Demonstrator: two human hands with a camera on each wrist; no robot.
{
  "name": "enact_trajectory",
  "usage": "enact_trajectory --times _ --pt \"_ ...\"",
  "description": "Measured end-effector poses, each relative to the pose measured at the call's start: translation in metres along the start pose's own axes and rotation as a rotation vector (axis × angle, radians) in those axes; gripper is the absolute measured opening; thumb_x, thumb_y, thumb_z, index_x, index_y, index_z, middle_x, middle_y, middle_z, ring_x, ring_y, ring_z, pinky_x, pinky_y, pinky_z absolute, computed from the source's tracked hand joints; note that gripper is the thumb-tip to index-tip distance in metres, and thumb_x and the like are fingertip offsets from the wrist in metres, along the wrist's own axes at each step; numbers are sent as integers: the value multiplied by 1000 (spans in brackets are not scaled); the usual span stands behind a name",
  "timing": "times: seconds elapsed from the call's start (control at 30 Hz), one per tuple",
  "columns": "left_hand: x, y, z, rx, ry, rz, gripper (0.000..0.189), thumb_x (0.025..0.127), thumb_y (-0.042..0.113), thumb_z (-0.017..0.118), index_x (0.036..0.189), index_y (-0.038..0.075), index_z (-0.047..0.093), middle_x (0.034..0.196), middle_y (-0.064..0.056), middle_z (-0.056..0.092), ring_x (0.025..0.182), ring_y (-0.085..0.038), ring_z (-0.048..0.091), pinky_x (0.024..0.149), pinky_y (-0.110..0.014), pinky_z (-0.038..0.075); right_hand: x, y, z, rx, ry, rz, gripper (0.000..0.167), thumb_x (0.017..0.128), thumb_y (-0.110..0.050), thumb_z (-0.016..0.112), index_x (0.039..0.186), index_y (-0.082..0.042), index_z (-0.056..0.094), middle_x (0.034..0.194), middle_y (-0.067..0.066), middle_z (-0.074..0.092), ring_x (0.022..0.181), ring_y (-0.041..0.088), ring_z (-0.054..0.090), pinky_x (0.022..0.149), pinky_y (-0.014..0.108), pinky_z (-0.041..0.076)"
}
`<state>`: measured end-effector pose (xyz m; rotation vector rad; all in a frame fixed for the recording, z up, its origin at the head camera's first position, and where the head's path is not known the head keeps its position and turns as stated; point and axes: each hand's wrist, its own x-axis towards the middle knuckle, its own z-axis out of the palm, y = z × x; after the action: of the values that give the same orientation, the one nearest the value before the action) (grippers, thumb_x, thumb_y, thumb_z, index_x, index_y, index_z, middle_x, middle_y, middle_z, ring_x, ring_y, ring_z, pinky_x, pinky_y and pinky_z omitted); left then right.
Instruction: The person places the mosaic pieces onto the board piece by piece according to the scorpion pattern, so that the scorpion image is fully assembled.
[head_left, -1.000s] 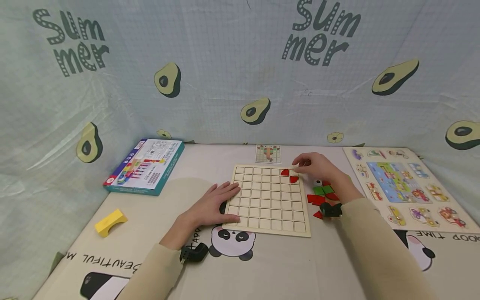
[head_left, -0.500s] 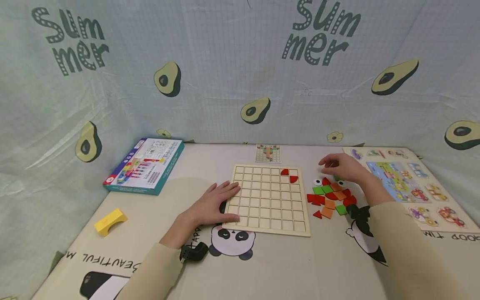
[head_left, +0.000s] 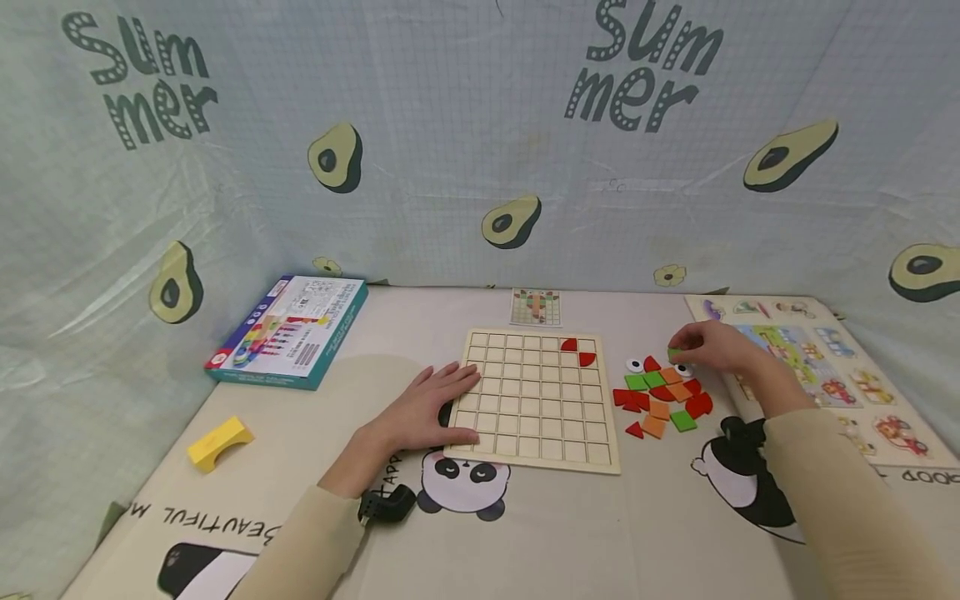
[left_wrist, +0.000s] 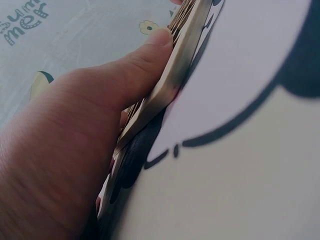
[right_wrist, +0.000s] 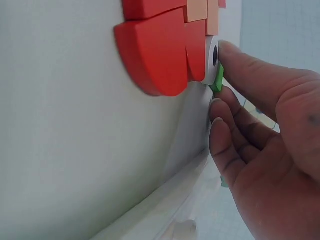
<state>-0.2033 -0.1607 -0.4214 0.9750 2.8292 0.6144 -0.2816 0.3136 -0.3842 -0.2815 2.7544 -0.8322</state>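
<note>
A wooden board with a square grid (head_left: 530,387) lies flat on the table, with two red quarter-round pieces (head_left: 587,359) in its upper right cells. My left hand (head_left: 429,408) rests along the board's left edge, fingers spread over the rim; the left wrist view has the thumb (left_wrist: 150,52) on the edge. To the right, my right hand (head_left: 712,347) pinches a green piece (right_wrist: 219,78) between thumb and fingers, its shape mostly hidden. A round white eye piece (right_wrist: 212,56) is right at the thumb tip. Several red, green and orange pieces (head_left: 658,409) lie loosely grouped nearby.
A small pattern card (head_left: 536,307) lies behind the board. At the right is a picture puzzle board (head_left: 795,367), partly under the right arm. A flat toy box (head_left: 288,333) and a yellow arch block (head_left: 221,444) stand at the left. Cloth walls enclose the table.
My right hand has moved from the board's upper right corner rightward to the far side of the loose pieces and has taken hold of a green piece. The left hand has stayed put.
</note>
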Motion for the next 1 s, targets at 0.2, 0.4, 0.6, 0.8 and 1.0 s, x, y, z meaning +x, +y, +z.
enact_trajectory --times 0.2,0.4,0.6,0.8,1.0 --pt "-2 0 0 -10 15 6 91 86 56 71 156 8 39 161 -9 34 151 -31 20 120 -56 10 1 -1 2 -13 13 -48 25 93 -14 73 109 3 63 95 10 60 91 30 52 82 41 47" --pt "-2 -1 1 -2 14 4 91 87 57 70 157 9 39 162 -8 33 152 -30 19 120 -57 10 0 1 3 34 41 -54 20 97 -12 68 110 3 64 99 11 62 94 30 53 85 41 46" --pt "0 -3 0 -6 5 14 91 87 58 70 157 9 37 163 -8 31 152 -30 17 120 -56 9 -2 0 -2 40 73 -79 21 99 -13 66 112 4 65 103 13 63 94 31 53 82 38 48" --pt "-1 -7 1 6 11 20 92 87 59 69 157 9 38 162 -9 32 152 -31 19 119 -57 10 3 -17 -1 69 105 -134 22 101 -14 63 114 4 66 107 14 63 96 31 57 82 35 51" --pt "-1 -3 1 -12 8 26 91 87 56 71 157 9 38 162 -8 32 152 -31 18 120 -56 9 10 -42 12 118 88 -154 19 102 -14 63 114 0 66 109 14 62 100 31 56 89 41 50"
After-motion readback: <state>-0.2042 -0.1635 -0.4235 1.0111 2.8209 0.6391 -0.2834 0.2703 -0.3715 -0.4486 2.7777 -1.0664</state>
